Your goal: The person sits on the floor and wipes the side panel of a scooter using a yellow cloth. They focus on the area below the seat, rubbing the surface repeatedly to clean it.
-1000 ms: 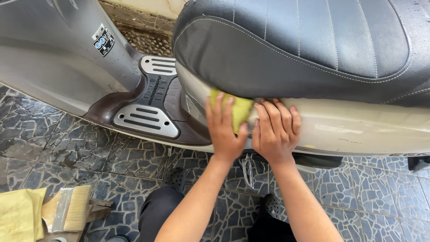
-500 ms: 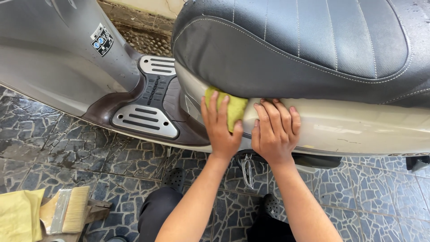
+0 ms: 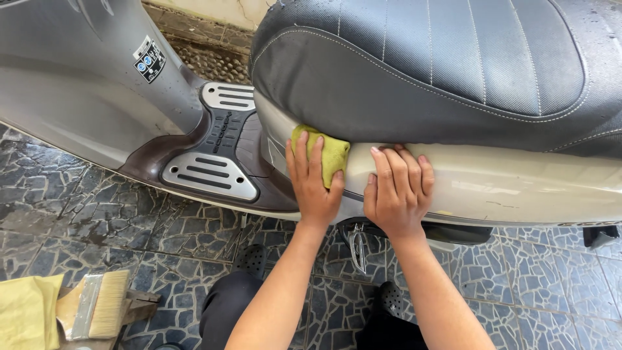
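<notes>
A scooter fills the upper view, with a dark quilted seat over a cream side panel. My left hand presses a yellow-green cloth flat against the front of that panel, just below the seat's edge. Its fingers lie spread over the cloth. My right hand rests flat on the panel right beside it, fingers together and nothing in it. Water drops dot the seat.
The scooter's footboard with metal tread plates sits to the left, below the grey front shield. A wide paintbrush and a yellow cloth lie at the lower left on the wet stone-pattern floor. The kickstand hangs underneath.
My left hand has slid the cloth a little to the left and upward along the panel. My right hand has stayed in place.
</notes>
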